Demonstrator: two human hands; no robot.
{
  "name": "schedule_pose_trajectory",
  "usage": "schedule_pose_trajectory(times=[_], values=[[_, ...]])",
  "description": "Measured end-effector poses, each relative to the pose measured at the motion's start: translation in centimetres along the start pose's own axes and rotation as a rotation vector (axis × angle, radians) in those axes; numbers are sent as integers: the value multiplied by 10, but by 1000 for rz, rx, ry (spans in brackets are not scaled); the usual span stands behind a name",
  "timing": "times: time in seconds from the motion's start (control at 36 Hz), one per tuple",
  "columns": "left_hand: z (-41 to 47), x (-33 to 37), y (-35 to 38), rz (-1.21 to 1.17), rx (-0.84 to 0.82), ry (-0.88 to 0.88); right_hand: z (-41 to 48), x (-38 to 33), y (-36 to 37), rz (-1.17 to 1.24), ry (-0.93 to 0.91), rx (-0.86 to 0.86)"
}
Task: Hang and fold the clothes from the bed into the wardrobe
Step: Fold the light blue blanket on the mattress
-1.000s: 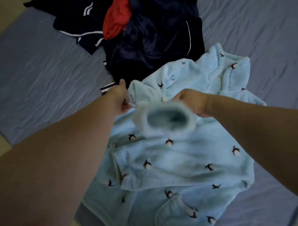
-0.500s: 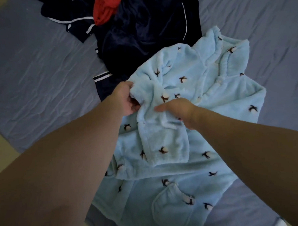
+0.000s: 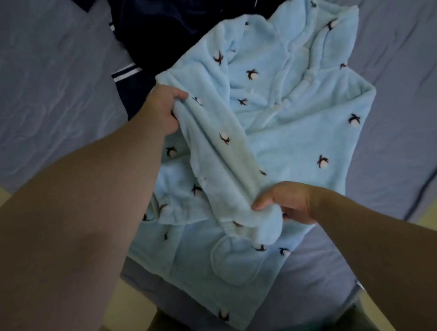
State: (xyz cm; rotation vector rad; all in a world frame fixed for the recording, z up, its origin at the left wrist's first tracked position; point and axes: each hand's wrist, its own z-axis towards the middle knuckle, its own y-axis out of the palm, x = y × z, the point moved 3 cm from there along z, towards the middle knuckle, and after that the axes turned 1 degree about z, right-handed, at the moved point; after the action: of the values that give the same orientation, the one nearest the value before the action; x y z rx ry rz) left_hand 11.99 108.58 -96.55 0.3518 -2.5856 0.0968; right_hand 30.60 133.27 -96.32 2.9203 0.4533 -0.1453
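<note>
Fleece comes first: a pale blue, fluffy pyjama top dotted with small dark-and-white motifs lies front-up on the grey-blue bedsheet, its collar toward twelve o'clock and its hem with a patch pocket toward six. One sleeve of this top runs diagonally across the chest, from about ten o'clock down to five o'clock of the garment. The left hand pinches the upper end of that sleeve near the shoulder, thumb on top and the other fingers curled under the fabric out of sight. The right hand closes on the cuff end, thumb pressed over the fleece, the remaining fingers tucked beneath it. Judging by this, the folding step is in hand, with the sleeve being laid inward over the body. The next move probably calls for setting the sleeve flat and smoothing it, then bringing the opposite side across so the top makes a narrow strip before the hem is doubled toward the collar. At eleven to twelve o'clock, partly under the top's shoulder, sits a heap of dark navy clothes with white stripes, not yet dealt with. The wardrobe is out of view.
</note>
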Motion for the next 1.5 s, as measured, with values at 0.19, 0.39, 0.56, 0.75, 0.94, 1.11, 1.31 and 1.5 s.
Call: schedule_pose_trajectory(times=[0.19, 0.39, 0.56, 0.75, 0.94, 1.11, 1.31, 1.5], values=[[6, -36, -1, 112, 78, 65, 13, 52, 15, 130, 29, 0], [-59, -91, -11, 632, 575, 472, 13, 59, 23, 162, -20, 112], [-116, -197, -22, 446, 381, 182, 4, 59, 19, 112, -24, 122], [-142, -247, -14, -18, 175, -190, -13, 63, 21, -99, -1, 39], [-170, -268, -18, 613, 135, -33, -22, 89, 24, -515, 147, 28], [-160, -241, -25, 893, 252, -93, -16, 67, 18, -771, 124, 227], [-94, -100, -11, 654, 498, 391, 2, -94, -32, -536, -323, 716], [19, -27, 0, 322, 413, 76, 33, -272, -57, -150, -719, 839]])
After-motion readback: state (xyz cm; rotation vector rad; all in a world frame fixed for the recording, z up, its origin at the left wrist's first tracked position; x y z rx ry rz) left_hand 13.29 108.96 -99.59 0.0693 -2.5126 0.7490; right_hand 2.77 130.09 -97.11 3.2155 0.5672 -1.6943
